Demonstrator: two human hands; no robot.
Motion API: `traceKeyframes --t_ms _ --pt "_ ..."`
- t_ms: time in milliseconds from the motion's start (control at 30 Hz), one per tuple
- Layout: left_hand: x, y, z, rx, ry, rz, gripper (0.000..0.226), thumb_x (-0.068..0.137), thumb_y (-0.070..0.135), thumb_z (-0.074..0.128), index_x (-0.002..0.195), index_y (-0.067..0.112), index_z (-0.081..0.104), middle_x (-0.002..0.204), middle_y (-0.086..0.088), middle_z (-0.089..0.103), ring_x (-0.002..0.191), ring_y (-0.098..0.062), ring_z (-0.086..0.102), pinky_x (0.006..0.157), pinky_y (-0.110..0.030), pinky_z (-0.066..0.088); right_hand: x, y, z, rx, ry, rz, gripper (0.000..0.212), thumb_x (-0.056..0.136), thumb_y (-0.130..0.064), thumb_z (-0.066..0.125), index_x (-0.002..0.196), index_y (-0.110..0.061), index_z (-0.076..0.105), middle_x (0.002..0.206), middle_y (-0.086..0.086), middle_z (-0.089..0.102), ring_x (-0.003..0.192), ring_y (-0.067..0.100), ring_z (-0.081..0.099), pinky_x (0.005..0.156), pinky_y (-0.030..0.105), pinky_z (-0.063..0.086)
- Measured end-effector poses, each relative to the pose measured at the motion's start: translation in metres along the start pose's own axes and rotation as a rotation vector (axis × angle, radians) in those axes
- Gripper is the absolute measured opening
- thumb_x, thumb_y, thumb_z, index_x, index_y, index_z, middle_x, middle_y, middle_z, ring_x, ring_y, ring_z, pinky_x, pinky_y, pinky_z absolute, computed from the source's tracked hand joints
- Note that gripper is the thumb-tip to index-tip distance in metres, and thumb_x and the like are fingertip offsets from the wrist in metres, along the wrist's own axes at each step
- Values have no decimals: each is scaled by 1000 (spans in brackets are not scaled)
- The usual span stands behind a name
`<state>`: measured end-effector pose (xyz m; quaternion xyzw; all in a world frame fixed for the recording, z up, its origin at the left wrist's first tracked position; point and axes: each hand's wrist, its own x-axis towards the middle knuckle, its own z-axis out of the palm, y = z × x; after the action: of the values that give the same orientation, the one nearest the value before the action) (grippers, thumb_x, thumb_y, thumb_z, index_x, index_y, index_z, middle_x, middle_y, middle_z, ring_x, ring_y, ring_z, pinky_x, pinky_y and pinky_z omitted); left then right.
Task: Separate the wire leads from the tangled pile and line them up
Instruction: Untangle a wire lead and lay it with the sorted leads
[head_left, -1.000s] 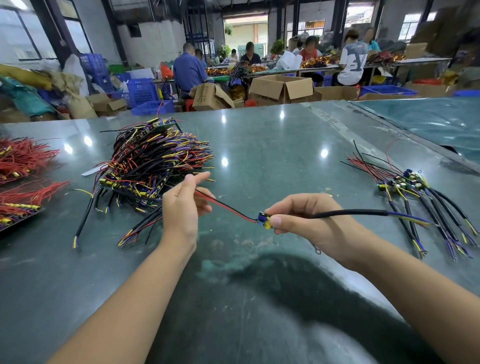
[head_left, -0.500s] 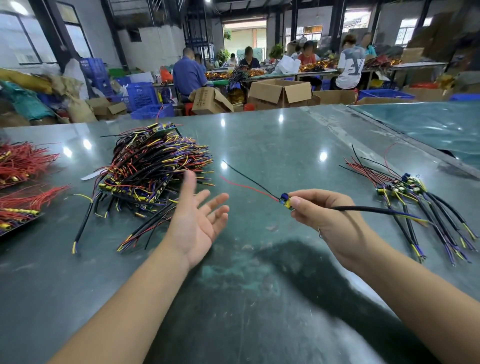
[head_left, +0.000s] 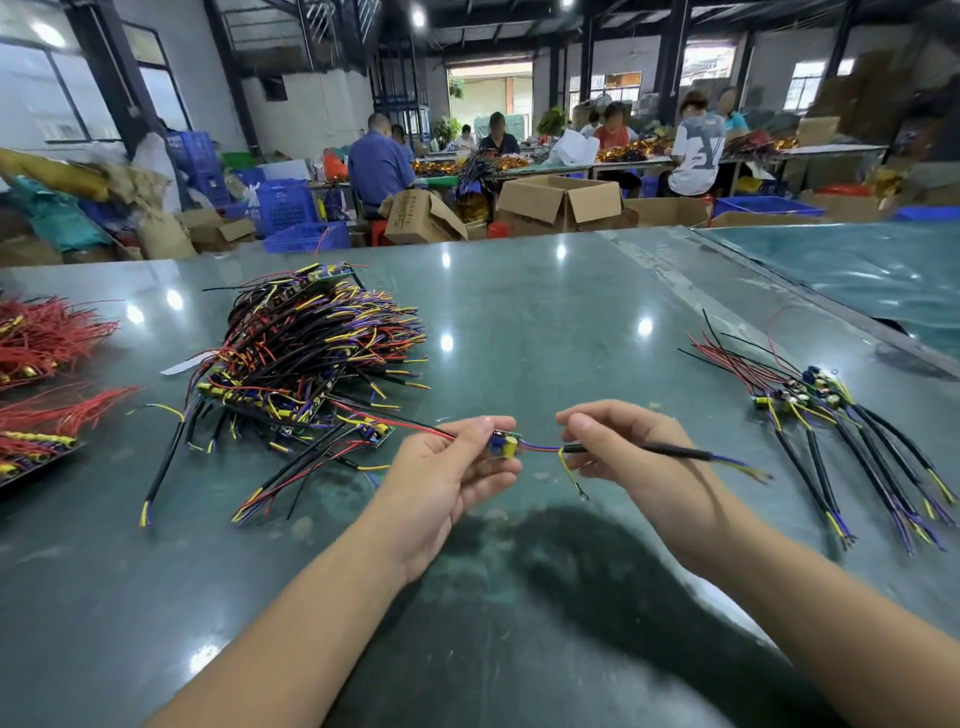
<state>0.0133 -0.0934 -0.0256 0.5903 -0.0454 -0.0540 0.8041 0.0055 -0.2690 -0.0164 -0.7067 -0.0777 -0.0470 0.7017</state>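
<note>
One wire lead (head_left: 639, 451) hangs above the green table (head_left: 545, 322), its small circuit board (head_left: 505, 446) pinched by the left hand (head_left: 447, 478), its black sheath gripped by the right hand (head_left: 623, 441). The tangled pile (head_left: 311, 358) lies left, the aligned leads (head_left: 841, 436) right.

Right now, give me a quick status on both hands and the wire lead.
Left hand pinches the lead's board end. Right hand grips its black sleeve. Wire lead held above table, nothing blocking.

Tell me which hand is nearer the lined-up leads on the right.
Right. The right hand holds the black cable beside the lined-up leads; the left hand sits farther off, toward the tangled pile.
</note>
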Motion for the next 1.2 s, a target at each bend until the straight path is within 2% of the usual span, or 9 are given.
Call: traceKeyframes --t_ms 67,133,300,400,533,733,900,1067,1200 --pt "-2 -1 1 12 -65 -25 17 82 21 61 88 10 73 72 -6 68 65 -11 69 60 -19 55 0 -1 -1 83 -17 6 20 96 -8 49 89 -3 67 69 3 64 57 12 59 55 20 48" --pt "-5 -3 4 44 -130 -40 19 68 23 70 82 13 77 74 -5 69 69 -12 69 63 -18 55 0 -1 -3 179 -43 28 21 96 -8 48 88 -1 67 70 6 63 57 13 58 56 20 49" --pt "-2 -2 2 -29 -75 16 15 66 17 71 78 12 77 76 -6 70 68 -13 69 61 -18 55 0 -2 -11 412 -181 84 19 76 -14 62 87 0 68 81 12 67 74 18 67 78 28 56" --pt "0 -3 0 -56 -55 46 17 67 15 70 83 10 74 78 -7 70 71 -14 69 63 -19 55 -1 1 -10 319 -213 3 15 73 -5 71 88 -4 70 88 15 68 86 21 65 88 30 52" --pt "-2 -4 0 -61 -64 56 17 66 13 70 83 11 72 77 -6 69 72 -13 68 65 -19 54 -1 3 -6 168 -150 -79 17 67 -14 78 82 -11 71 85 10 71 82 19 63 74 21 52" --pt "-4 -2 1 -46 -108 48 18 68 12 69 86 10 71 79 -5 69 72 -13 68 68 -20 55 1 7 -8 181 -147 -113 20 57 -26 80 74 -18 73 82 3 72 77 13 64 73 19 51" --pt "-6 -1 1 -69 -165 50 13 69 9 67 79 14 73 83 -7 70 72 -13 68 68 -20 55 3 9 -5 190 -107 -141 18 56 -28 80 69 -22 70 76 1 70 71 11 63 70 18 50" --pt "-8 0 3 -121 -240 47 17 71 6 64 79 16 75 84 -5 71 74 -13 68 71 -21 55 2 9 -4 201 -60 -175 19 69 -19 72 76 -10 57 68 3 67 64 14 66 62 20 51" --pt "-7 -4 3 -124 -232 53 17 70 1 64 83 10 71 84 -8 71 79 -15 69 73 -21 54 2 7 1 234 -96 -171 19 81 7 62 76 -4 48 71 7 64 63 17 65 62 21 52"
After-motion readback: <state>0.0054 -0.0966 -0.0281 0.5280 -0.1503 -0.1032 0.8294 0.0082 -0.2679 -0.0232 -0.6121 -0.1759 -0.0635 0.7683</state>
